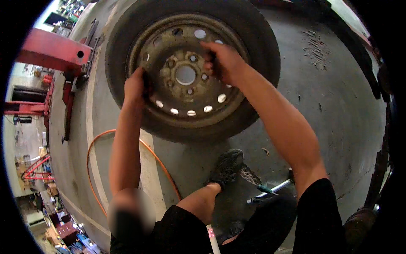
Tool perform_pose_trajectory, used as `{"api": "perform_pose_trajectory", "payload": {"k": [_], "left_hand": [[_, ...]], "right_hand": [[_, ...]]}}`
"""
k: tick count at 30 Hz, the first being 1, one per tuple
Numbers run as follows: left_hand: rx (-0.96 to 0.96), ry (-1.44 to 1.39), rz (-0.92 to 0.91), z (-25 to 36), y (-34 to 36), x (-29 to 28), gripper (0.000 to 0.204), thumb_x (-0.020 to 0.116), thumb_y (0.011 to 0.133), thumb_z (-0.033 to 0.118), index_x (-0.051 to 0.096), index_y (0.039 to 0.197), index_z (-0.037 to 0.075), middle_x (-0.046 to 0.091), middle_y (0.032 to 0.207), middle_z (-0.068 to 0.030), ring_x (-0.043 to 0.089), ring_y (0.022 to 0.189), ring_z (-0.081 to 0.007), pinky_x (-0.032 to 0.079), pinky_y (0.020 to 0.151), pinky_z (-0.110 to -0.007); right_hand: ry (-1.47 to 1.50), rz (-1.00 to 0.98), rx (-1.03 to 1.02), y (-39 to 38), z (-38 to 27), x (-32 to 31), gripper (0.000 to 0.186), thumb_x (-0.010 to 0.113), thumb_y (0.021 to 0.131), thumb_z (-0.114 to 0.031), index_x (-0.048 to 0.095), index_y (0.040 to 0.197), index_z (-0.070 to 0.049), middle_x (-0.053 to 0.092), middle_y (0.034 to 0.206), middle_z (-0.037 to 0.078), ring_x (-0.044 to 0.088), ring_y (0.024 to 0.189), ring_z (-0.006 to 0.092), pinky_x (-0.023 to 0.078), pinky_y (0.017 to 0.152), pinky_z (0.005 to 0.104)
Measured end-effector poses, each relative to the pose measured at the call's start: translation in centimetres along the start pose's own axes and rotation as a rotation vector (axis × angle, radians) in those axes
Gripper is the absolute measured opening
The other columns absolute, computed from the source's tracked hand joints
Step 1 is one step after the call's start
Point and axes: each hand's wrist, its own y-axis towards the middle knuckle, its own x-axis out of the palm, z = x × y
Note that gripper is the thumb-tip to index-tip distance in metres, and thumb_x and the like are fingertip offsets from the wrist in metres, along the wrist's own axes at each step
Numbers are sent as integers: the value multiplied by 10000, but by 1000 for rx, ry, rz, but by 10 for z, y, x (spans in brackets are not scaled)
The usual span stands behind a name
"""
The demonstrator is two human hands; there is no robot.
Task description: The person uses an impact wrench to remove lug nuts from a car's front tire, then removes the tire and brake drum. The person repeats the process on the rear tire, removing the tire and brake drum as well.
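Observation:
A car wheel [191, 120] with a black tyre and a worn, dirty steel rim [186, 95] stands in front of me. Its round centre hole and ring of smaller holes show. Over the left part of the rim is my left hand [136, 86], its fingers curled in and partly lost in shadow; what they grip is hidden. To the right of the hub, my right hand [226, 63] is closed with the thumb stretched toward the upper holes. Motion blur leaves it unclear whether anything is in its fingers.
An orange hose [163, 163] loops over the grey floor. Near my shoe [228, 165] lie a brush-like tool with a green handle [265, 189] and a silver metal bar [279, 186]. A red steel lift arm [55, 51] stands left. Low in front of me is a white stick [214, 242].

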Motion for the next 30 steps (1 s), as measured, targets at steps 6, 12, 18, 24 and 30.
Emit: {"api": "perform_pose_trajectory", "payload": {"k": [6,12,18,24,30], "left_hand": [[367,389,108,-33,61,-35,269,549,894,307,635,880,53,554,672,-57,509,516,-168,395,470,-330],[-158,-153,-84,-33,2,-23,237,516,890,248,601,842,33,520,674,-43,444,504,-157,333,462,-311],[-217,-399,-84,-31,-1,-15,185,482,891,240,557,875,72,487,678,-39,449,540,-165,330,443,-280],[-406,-501,-106,-60,20,-50,110,482,883,197,528,879,96,505,708,-41,480,576,-166,353,403,-239],[-349,-253,-142,-58,62,-46,69,539,863,164,522,846,99,530,721,-43,510,590,-153,335,395,-215]], "right_hand": [[-489,82,-457,-27,62,-4,569,638,891,-169,387,1370,8,615,841,67,558,676,123,470,598,272],[-447,666,-203,-163,141,-176,290,580,941,-166,560,1178,0,545,711,24,468,528,78,379,467,262],[-740,894,240,-233,265,-321,344,628,914,-306,641,972,33,614,765,90,615,644,174,477,502,325],[-298,1107,356,-223,256,-289,542,573,927,-496,613,739,11,538,629,89,598,505,199,448,402,339],[-233,1126,436,-219,242,-283,635,537,909,-598,569,664,-13,422,500,28,481,378,186,380,381,310]]}}
